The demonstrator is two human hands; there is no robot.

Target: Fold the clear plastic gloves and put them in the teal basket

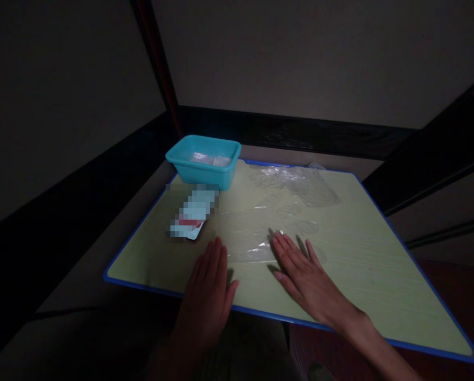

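My left hand (209, 288) lies flat on the near edge of a pale green table (364, 259) with a blue rim, fingers together and stretched out, holding nothing. My right hand (302, 272) also rests flat, fingers spread, its fingertips on the near edge of a clear plastic sheet (260, 233) spread on the table. More crumpled clear plastic (300, 182) lies further back.
A turquoise tub (203, 164) with something pale inside stands at the table's far left corner. A small blurred-out card or packet (193, 214) lies in front of it. Dark wooden beams and plain walls surround the low table.
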